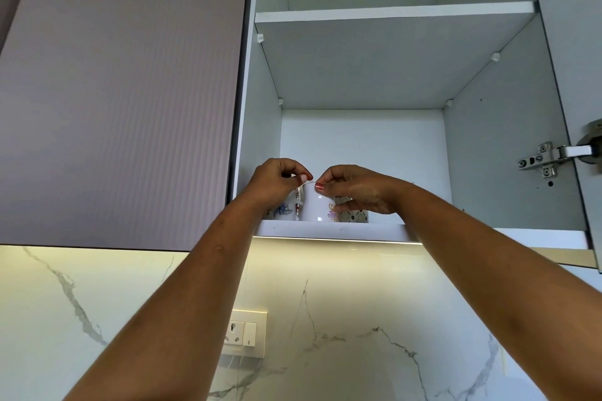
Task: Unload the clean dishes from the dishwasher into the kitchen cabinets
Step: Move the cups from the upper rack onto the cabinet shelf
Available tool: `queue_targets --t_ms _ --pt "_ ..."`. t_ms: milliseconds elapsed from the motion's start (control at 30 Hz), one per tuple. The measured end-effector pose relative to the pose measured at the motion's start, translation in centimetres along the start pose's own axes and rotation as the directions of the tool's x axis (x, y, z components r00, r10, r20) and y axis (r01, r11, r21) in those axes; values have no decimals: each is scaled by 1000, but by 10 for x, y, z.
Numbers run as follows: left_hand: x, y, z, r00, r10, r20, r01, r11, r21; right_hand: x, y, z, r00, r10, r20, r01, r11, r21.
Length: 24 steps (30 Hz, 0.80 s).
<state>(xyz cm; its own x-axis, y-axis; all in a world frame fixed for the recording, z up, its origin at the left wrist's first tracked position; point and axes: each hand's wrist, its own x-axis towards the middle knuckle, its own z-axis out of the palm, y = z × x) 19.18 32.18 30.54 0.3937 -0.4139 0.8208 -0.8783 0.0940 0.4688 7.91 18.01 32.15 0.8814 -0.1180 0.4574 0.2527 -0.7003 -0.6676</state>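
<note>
open white cabinet over a marble backsplash, bottom shelf at its front edge holds three mugs. left hand pinches the rim of the floral mug; right hand pinches the rim of the white mug, with a patterned mug just right of it under the palm.

the scene is evenly bright and daylit, with soft, cool light filling the open cabinet above the hands. just below the left hand and right hand, a warm strip light under the shelf edge glows yellowish and washes down the marble wall (it fades to grey further down). the forearms below the hands are in mild shade. focus is sharp throughout. wide-angle distortion leans the cabinet sides outward, strongest far right of the hands near the hinge.
</note>
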Motion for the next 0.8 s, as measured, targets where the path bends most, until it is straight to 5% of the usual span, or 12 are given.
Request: queue_targets --t_ms 100,233,433,667,800 --pt "-2 3 1 1000 -21 -19 21 1000 -22 -2 -4 1 1000 13 -22 -13 1000 12" --pt "-7 12 1 995 -15 -98 12 1000 -27 -6 -10 -4 967 -43 -252 60 996 60" --pt "-33 28 4 975 191 -112 -157 953 259 -29 -10 -4 901 -137 -411 138 990 -28" --pt "-126 38 58 799 426 -424 -304 895 327 -97 2 41 611 -492 -620 355 870 -342" --pt "-172 27 92 821 422 -385 -274 882 384 -139 37 72 543 -562 -624 364 827 -428"
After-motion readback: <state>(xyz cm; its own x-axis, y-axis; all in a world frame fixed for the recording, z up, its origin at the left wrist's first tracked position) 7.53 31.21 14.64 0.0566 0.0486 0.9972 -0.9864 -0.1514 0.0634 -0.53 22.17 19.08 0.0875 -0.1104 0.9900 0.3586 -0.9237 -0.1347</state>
